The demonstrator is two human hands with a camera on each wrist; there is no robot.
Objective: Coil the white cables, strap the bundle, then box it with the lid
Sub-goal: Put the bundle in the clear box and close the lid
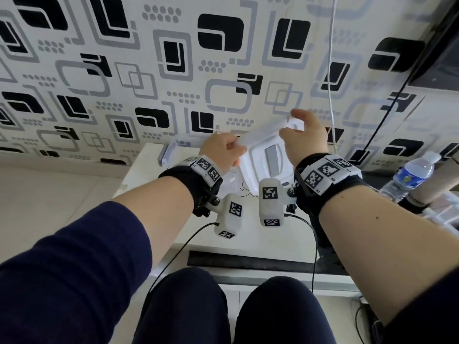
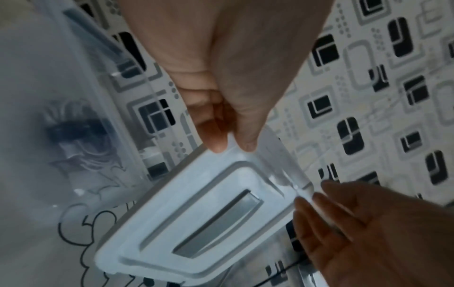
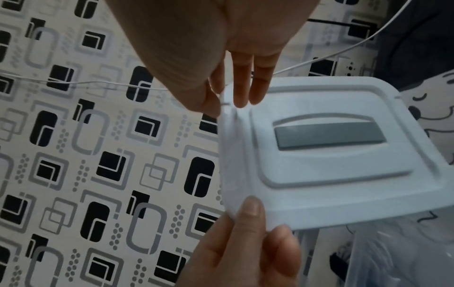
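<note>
Both hands hold the white lid [image 1: 258, 167], with its grey handle strip, tilted over the translucent box [image 1: 171, 148] on the small table. My left hand [image 1: 236, 142] pinches the lid's left corner between thumb and finger; the left wrist view shows that pinch [image 2: 229, 147] on the lid [image 2: 147, 223]. My right hand [image 1: 289, 121] pinches the far right edge flap, thumb on one side and fingers on the other [image 3: 228, 104] of the lid [image 3: 319, 174]. A blurred pale coil with a dark band [image 2: 73, 130] shows through the box wall [image 2: 61, 77].
A loose white cable [image 1: 330, 70] hangs down the patterned wall behind the box. A black cord [image 1: 387, 108] runs from a dark screen [image 1: 442, 58] at the top right. A water bottle [image 1: 409, 175] stands at the right. The white table [image 1: 144, 170] is small, with floor to its left.
</note>
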